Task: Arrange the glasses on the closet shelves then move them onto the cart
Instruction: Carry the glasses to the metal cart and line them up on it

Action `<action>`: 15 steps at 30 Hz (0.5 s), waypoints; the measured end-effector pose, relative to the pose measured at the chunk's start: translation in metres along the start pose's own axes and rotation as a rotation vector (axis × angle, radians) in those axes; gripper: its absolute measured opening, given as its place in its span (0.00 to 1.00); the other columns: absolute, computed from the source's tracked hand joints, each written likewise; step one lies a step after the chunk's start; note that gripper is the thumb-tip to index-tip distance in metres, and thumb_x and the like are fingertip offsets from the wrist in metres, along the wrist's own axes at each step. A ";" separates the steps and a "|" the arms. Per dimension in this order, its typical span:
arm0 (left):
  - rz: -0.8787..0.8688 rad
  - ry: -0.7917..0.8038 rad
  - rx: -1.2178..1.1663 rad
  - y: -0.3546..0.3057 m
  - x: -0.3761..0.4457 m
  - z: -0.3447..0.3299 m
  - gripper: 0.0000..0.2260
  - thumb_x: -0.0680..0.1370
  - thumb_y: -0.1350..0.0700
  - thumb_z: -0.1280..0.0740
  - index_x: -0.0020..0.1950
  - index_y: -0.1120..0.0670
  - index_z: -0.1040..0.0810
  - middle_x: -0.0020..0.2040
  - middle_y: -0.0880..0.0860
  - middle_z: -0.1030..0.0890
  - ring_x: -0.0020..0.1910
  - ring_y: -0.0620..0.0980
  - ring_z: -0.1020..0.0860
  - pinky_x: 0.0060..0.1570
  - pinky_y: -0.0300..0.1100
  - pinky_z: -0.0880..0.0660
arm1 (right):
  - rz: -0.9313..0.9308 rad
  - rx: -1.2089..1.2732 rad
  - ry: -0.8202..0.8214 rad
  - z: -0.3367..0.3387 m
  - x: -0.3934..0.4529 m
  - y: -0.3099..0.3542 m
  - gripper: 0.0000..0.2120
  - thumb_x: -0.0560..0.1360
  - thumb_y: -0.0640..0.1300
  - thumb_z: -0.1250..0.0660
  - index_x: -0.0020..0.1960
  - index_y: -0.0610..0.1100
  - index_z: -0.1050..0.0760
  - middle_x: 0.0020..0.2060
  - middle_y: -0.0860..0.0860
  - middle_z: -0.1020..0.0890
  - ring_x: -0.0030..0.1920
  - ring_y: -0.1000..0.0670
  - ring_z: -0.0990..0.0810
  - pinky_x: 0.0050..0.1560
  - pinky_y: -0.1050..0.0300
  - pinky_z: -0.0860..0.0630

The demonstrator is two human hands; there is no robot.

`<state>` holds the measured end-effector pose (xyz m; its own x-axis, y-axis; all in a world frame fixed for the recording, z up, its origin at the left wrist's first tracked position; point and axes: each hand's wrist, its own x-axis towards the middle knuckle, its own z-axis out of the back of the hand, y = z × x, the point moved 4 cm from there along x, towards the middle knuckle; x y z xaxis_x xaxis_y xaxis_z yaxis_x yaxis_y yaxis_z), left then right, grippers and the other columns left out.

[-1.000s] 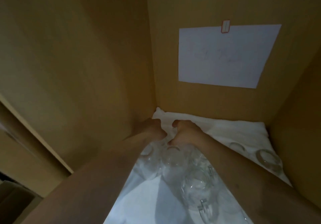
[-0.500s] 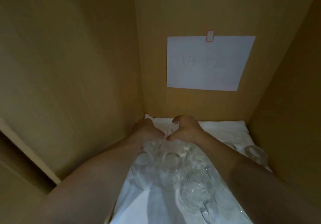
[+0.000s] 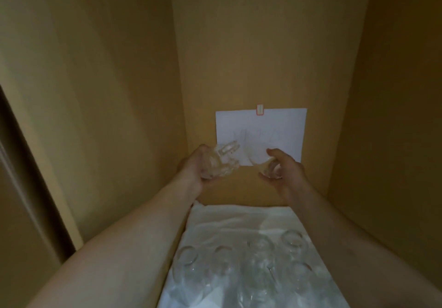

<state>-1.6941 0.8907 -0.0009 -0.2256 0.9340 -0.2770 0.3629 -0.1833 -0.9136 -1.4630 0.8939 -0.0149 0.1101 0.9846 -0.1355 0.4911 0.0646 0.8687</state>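
Inside a wooden closet, above a shelf lined with a white cloth (image 3: 229, 216), both hands are raised in front of the back wall (image 3: 263, 44), each closed around a clear glass. The left hand (image 3: 193, 169) grips a glass mug (image 3: 221, 161) from the side; the mug is tilted so that its mouth and what looks like a handle point up and to the right. The right hand (image 3: 287, 169) grips a second glass (image 3: 263, 161) near its base, thumb over the top, with the bowl leaning left toward the mug; the two glasses are near each other, and whether they touch cannot be told. Behind them a white paper (image 3: 282, 128) hangs on the back wall under a small red-edged tag (image 3: 259, 110); faint writing on it is too pale to read. Lower down, on the cloth toward the front, a cluster of clear glasses (image 3: 241, 269) stands upright and close together in rows, their rims showing as faint rings; the dim light and blur make an exact count uncertain. Both bare forearms reach in from the bottom corners, the left one crossing the shelf's left edge. The left side wall (image 3: 95, 92) and right side wall (image 3: 394, 92) box in the space, and a darker door edge (image 3: 26, 164) runs down the far left.
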 end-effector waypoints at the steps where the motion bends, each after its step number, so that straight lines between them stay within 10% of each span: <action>1: 0.022 0.044 -0.081 0.000 -0.007 -0.004 0.17 0.71 0.49 0.29 0.56 0.56 0.19 0.57 0.58 0.17 0.52 0.60 0.17 0.51 0.58 0.18 | -0.019 0.078 0.039 0.002 -0.003 0.003 0.14 0.68 0.43 0.22 0.48 0.36 0.21 0.29 0.47 0.28 0.32 0.50 0.28 0.56 0.39 0.19; 15: -0.001 0.266 -0.365 0.038 -0.078 -0.043 0.21 0.73 0.52 0.24 0.64 0.55 0.21 0.61 0.62 0.19 0.57 0.63 0.19 0.57 0.62 0.21 | -0.004 0.141 0.188 0.044 -0.041 0.015 0.21 0.72 0.50 0.24 0.62 0.45 0.22 0.42 0.49 0.20 0.37 0.52 0.20 0.45 0.55 0.22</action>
<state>-1.6235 0.8240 -0.0016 -0.0028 0.9892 -0.1464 0.6690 -0.1070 -0.7355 -1.4226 0.8470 -0.0173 -0.0481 0.9982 -0.0360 0.6081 0.0578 0.7917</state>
